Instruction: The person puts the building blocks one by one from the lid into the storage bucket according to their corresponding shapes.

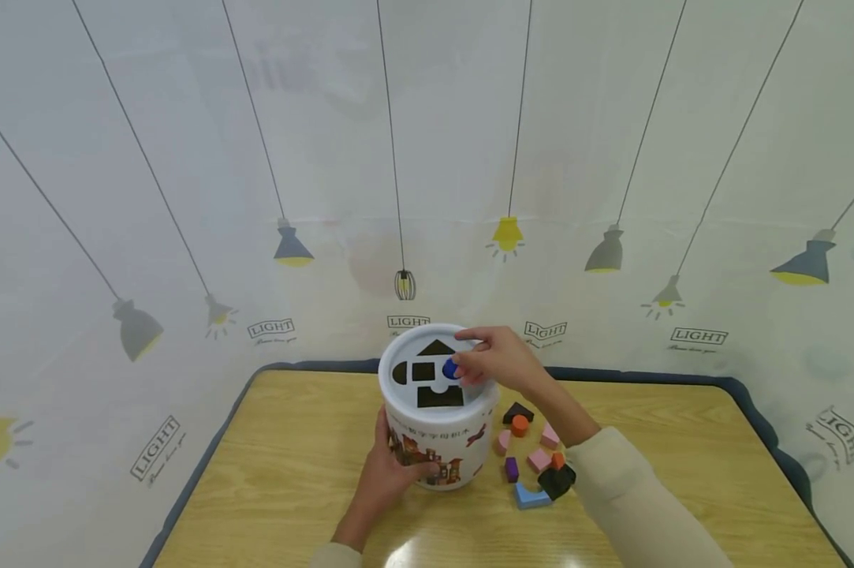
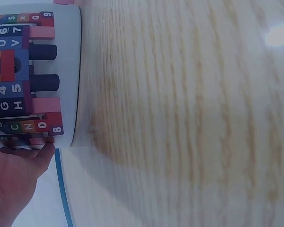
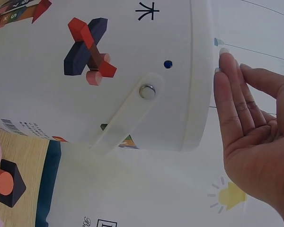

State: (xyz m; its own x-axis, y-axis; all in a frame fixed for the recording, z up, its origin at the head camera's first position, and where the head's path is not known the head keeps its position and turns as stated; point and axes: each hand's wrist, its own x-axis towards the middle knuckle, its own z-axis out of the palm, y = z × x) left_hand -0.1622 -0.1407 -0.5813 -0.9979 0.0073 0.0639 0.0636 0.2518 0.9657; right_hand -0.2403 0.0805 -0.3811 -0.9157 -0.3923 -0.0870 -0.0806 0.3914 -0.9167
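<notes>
A white bucket (image 1: 444, 442) with printed toy-block pictures stands on the table, its lid (image 1: 404, 394) pierced by shaped holes. My left hand (image 1: 391, 473) grips the bucket's lower left side, thumb across the front. In the left wrist view, part of that hand (image 2: 16, 175) shows against the printed wall. Above the lid, my right hand (image 1: 497, 363) pinches a small blue block (image 1: 449, 369) at the hole right of the square one. The right wrist view has my right hand (image 3: 251, 109) beside the lid's rim, fingertips together; the block is hidden there.
Several loose blocks lie right of the bucket, among them an orange cylinder (image 1: 519, 426), a purple block (image 1: 512, 470), a light blue arch (image 1: 531, 497) and a black block (image 1: 557, 481). Behind the wooden table (image 1: 292, 457) hangs a lamp-patterned sheet (image 1: 455, 158).
</notes>
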